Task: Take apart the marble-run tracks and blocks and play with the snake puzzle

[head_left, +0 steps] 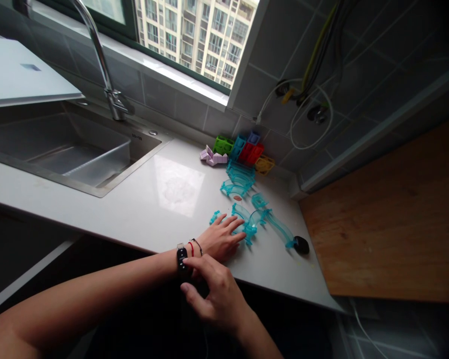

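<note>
My left hand [221, 237] lies palm down near the counter's front edge, fingers spread beside clear teal plastic track pieces [249, 229]. A small teal piece [215, 217] is partly hidden behind its fingers. On my left wrist are a black smartwatch [181, 258] with a lit screen and red and black cord bracelets [191, 248]. My right hand [221, 291] is over that wrist, its index fingertip at the watch screen and its thumb apart. It holds nothing. A longer teal track [279, 227] runs to a round black object [301, 245].
Green [223, 145], red [250, 154] and yellow blocks [264, 164] stand by the wall, near lilac pieces [213, 157]. More curved teal tracks [240, 173] lie in front. At left are a steel sink [97, 191] and a faucet [104, 65]. A wooden panel [389, 224] borders the right.
</note>
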### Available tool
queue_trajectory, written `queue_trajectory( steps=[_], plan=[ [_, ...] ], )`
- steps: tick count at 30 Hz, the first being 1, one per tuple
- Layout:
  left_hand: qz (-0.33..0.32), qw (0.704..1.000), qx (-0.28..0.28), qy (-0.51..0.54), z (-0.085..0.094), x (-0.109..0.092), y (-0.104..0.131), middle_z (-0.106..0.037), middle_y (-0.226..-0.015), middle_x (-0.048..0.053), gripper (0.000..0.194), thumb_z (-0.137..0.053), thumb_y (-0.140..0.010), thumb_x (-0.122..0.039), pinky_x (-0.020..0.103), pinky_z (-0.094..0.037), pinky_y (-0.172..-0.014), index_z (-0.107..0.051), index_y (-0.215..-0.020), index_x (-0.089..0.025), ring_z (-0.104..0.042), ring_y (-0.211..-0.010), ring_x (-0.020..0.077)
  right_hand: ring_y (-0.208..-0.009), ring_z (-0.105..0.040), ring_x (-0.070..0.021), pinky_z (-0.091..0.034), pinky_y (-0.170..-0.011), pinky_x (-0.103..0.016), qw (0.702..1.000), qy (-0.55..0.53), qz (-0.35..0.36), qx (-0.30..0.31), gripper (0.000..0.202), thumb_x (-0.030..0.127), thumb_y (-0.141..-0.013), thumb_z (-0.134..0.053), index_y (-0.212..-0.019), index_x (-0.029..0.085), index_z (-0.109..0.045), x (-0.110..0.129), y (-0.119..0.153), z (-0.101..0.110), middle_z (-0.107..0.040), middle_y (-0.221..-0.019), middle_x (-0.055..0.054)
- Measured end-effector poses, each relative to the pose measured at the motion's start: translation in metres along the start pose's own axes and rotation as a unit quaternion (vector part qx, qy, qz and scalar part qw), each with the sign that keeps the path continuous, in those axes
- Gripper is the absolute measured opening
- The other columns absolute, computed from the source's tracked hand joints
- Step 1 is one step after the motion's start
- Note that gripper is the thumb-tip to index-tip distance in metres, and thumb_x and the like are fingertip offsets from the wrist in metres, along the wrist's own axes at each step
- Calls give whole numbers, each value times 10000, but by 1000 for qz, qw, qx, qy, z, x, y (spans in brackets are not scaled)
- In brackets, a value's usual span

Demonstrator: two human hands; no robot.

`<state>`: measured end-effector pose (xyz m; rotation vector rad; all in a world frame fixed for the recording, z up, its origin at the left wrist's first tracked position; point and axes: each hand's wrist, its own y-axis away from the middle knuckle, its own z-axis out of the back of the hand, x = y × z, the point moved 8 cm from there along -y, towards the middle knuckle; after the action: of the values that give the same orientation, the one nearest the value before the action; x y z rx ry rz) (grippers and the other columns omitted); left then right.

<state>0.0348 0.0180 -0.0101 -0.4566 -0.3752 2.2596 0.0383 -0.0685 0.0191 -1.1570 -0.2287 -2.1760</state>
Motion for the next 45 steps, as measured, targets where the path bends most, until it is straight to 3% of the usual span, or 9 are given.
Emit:
queue_trajectory(
  steps=[4,10,19,26,30,33,36,40,45],
  plan=[
    [7,1000,-6,9,1,1,1,-538,-1533,173,341,-621,-966,-287,608,-357,-1162,-643,-1301,-224,-495,-1414,365,-850,-659,-198,-589,-795,-316,999,5,24,27,475,264,-914,-691,-1387,284,-646,8,-6,-5,-680,-1080,-58],
    [15,1000,-14,10,-5,6,1,-566,-1509,157,317,-656,-947,-268,603,-363,-1153,-665,-1263,-244,-506,-1404,365,-819,-646,-191,-559,-793,-327,998,-19,-3,-62,419,200,-931,-631,-1349,231,-635,-12,-1,9,-665,-907,-28],
    [17,1000,-17,1,-13,8,1,-568,-1515,148,286,-621,-984,-264,622,-371,-1147,-664,-1266,-252,-515,-1404,366,-826,-660,-185,-554,-798,-316,997,-16,6,-74,393,181,-925,-640,-1317,208,-660,-8,-4,18,-679,-915,-34],
    [19,1000,-10,-15,-9,4,2,-557,-1516,159,280,-611,-984,-271,625,-369,-1149,-649,-1259,-235,-511,-1399,363,-767,-712,-171,-577,-782,-282,997,-62,-13,-41,254,179,-929,-619,-1135,195,-767,-5,-16,4,-759,-867,-34],
    [18,999,1,-26,-11,5,1,-565,-1508,149,246,-589,-1004,-281,624,-376,-1139,-656,-1237,-243,-510,-1396,366,-817,-740,-176,-579,-831,-284,995,-68,-52,-55,275,173,-942,-593,-1155,197,-765,-10,-22,6,-793,-916,-32],
    [19,999,6,-31,-13,6,0,-571,-1504,142,248,-595,-1004,-284,619,-377,-1139,-657,-1243,-253,-507,-1396,359,-751,-714,-162,-568,-781,-261,994,-70,-67,-51,318,182,-945,-598,-1229,194,-740,-14,-23,5,-771,-863,-17],
    [23,999,9,-32,-14,6,0,-567,-1509,142,255,-587,-1006,-270,619,-372,-1144,-655,-1251,-253,-507,-1397,355,-744,-699,-162,-563,-781,-264,993,-83,-45,-63,372,174,-938,-603,-1292,194,-712,-14,-20,6,-756,-858,-16],
    [23,999,9,-33,-12,4,1,-549,-1524,144,287,-604,-991,-271,603,-357,-1158,-646,-1274,-250,-496,-1405,352,-852,-735,-182,-568,-837,-279,991,-119,-4,-63,325,142,-937,-582,-1205,192,-759,-14,-17,6,-789,-964,-50],
    [23,999,10,-31,-11,4,1,-542,-1527,139,294,-612,-987,-281,585,-343,-1169,-646,-1278,-252,-489,-1404,341,-869,-749,-187,-572,-846,-283,994,-100,-20,-33,322,118,-940,-557,-1150,214,-783,-14,-19,5,-799,-954,-40]
  ],
)
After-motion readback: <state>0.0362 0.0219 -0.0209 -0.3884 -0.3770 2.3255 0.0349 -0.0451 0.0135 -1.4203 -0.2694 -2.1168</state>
